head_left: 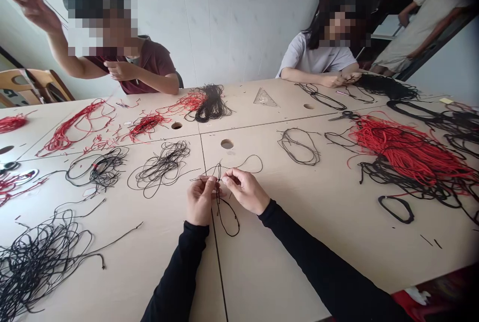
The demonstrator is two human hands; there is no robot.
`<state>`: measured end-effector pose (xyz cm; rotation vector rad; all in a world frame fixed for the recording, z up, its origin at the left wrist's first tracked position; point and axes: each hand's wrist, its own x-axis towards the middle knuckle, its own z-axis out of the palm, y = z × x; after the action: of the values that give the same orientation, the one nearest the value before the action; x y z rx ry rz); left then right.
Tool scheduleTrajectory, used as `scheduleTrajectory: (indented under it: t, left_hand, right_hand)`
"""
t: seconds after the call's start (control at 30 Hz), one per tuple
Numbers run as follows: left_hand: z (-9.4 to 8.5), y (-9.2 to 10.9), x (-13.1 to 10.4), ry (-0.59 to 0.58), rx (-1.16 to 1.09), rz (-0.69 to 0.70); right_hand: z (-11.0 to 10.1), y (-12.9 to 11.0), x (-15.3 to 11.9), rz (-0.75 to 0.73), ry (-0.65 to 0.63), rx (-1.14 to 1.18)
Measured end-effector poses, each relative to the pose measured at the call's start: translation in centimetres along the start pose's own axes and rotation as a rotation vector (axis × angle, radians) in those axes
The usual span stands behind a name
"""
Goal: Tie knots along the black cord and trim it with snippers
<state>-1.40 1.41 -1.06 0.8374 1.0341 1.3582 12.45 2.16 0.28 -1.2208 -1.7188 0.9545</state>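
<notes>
Both of my hands meet over the seam of the pale table. My left hand pinches a thin black cord between thumb and fingers. Close beside it, my right hand is also pinched on the cord, fingertips near the crossing strands. One loop of the cord hangs below the hands toward me, and a thinner strand curves away behind my right hand. Whether a knot sits between the fingertips cannot be made out. Left of my hands lies a loose bundle of black cords.
A tangled black cord pile lies at the near left. Red cords over black ones heap at the right, with scissors beside them. A clear set square lies at the back. Two people sit opposite, handling cords; another stands at far right.
</notes>
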Motion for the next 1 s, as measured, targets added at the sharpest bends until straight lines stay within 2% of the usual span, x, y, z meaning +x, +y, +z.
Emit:
scheduleTrajectory:
  t: [0.23, 0.43, 0.57, 0.67, 0.77, 1.0]
  left_hand:
    - [-0.16, 0.54, 0.02, -0.082, -0.001, -0.118]
    - [0.07, 0.58, -0.09, -0.102, 0.008, -0.102]
    - [0.23, 0.31, -0.18, -0.137, 0.032, -0.098]
    - [0.41, 0.13, -0.24, -0.162, 0.033, -0.095]
    - [0.48, 0.09, -0.25, -0.147, 0.028, -0.099]
    - [0.01, 0.51, -0.13, -0.064, -0.08, -0.107]
  right_hand:
    - [-0.03, -0.02, 0.06, -0.004, 0.01, 0.041]
    - [0.02, -0.2, -0.06, 0.025, -0.011, 0.091]
    - [0.06, -0.12, -0.05, 0.035, -0.025, 0.209]
    - [-0.01, -0.34, 0.0, 0.003, -0.032, 0.254]
    - [-0.04, -0.48, 0.03, -0.053, 0.007, 0.208]
    - [0.07, 0.2, 0.03, -0.03, 0.007, 0.115]
